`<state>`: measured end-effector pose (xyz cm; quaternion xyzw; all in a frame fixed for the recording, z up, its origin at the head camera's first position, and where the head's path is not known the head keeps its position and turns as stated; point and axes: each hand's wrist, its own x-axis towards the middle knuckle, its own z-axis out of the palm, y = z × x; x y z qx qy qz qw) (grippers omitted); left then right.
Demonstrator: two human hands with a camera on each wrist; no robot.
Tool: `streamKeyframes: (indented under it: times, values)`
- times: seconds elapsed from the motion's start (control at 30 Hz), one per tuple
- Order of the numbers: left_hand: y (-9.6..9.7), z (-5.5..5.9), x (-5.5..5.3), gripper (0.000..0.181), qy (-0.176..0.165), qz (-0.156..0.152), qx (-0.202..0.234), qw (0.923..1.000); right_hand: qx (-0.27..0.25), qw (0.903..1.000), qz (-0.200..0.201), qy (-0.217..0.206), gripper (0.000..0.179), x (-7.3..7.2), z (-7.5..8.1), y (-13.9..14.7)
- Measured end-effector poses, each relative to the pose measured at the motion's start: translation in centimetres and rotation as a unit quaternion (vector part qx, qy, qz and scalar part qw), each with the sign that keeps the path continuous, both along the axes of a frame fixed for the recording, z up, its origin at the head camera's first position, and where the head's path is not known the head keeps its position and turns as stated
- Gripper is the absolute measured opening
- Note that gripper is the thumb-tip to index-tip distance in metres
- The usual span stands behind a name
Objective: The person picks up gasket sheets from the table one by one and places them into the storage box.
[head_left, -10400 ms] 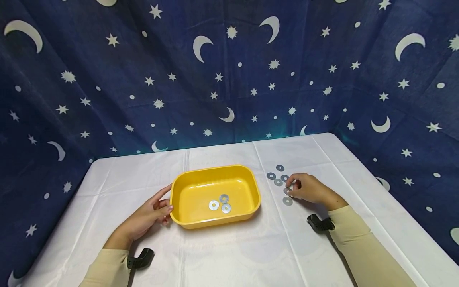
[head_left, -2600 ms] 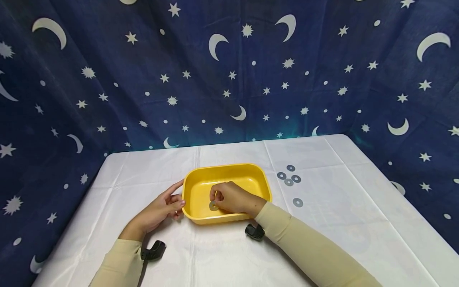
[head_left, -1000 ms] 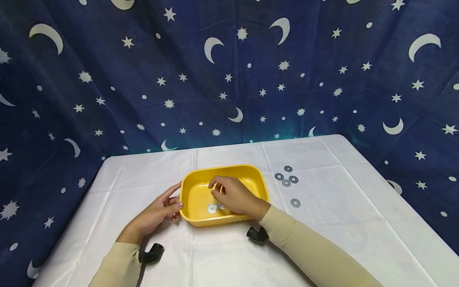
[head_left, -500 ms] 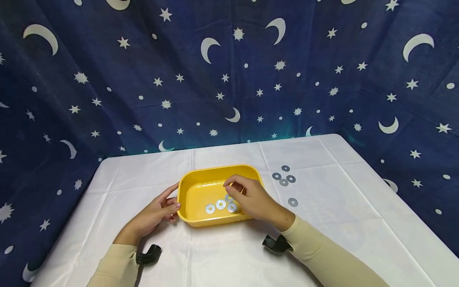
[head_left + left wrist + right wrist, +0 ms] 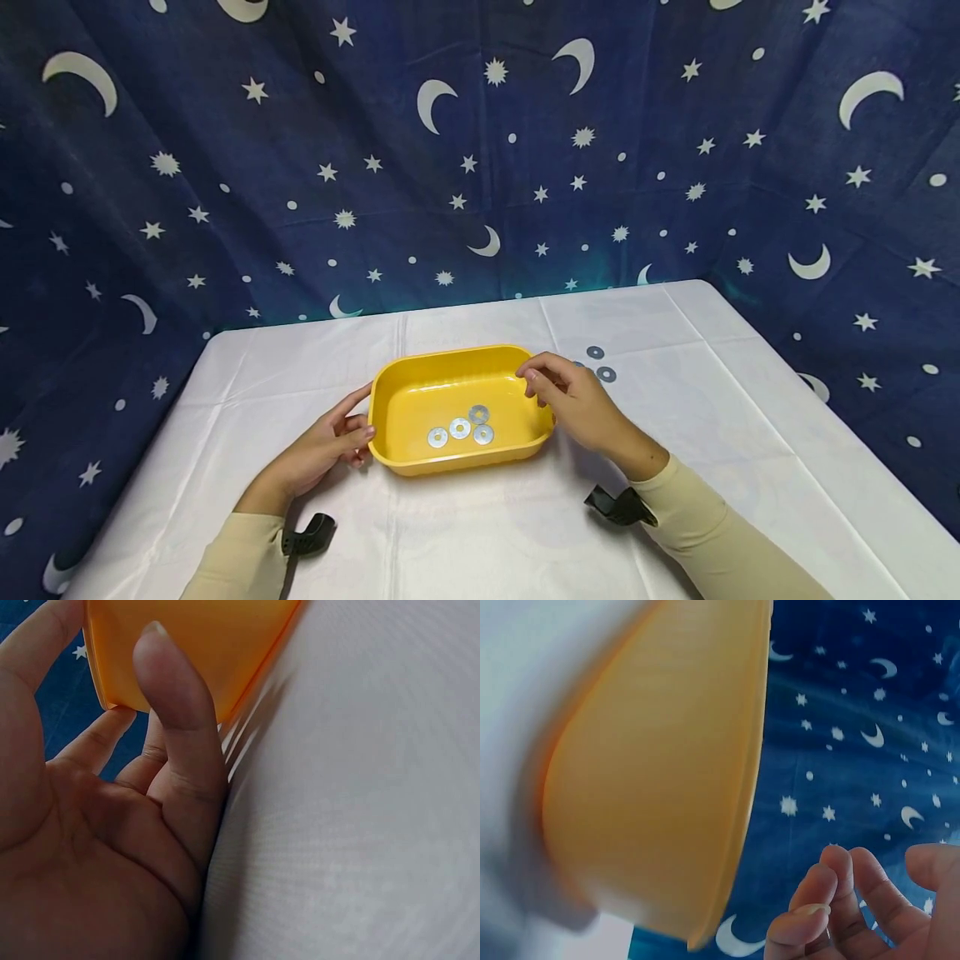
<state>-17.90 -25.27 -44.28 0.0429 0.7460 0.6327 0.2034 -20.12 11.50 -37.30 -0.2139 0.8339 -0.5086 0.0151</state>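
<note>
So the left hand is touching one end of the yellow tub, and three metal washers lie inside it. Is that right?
Not quite: the head view shows four metal washers inside the yellow tub, with the left hand touching one end.

Yellow rectangular plastic bin (image 5: 456, 464), rounded corners, open top. Sitting upright on the white-covered table (image 5: 480, 533), long side facing the near edge. Four flat, round, shiny grey metal washers (image 5: 460, 436) inside, center holes visible, lying flat on the floor near the front wall, close together. Duller-looking grey washers (image 5: 611, 377) lie flat on the table past the bin's right end: two clear from here, at least one partly blocked.
</note>
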Motion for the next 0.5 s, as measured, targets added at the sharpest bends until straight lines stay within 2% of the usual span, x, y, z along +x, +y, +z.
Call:
streamKeyframes:
  times: [0.27, 0.5]
  values:
    - [0.0, -0.1, 0.0, 0.068, -0.002, -0.002, -0.002, 1.0, -0.001, 0.9993, -0.03, 0.021, 0.024, -0.9, 0.3, 2.1]
    - [-0.1, -0.1, -0.1, 0.068, -0.003, -0.001, -0.008, 1.0, -0.016, 0.9979, -0.058, 0.023, 0.024, -1.8, 0.8, 3.4]
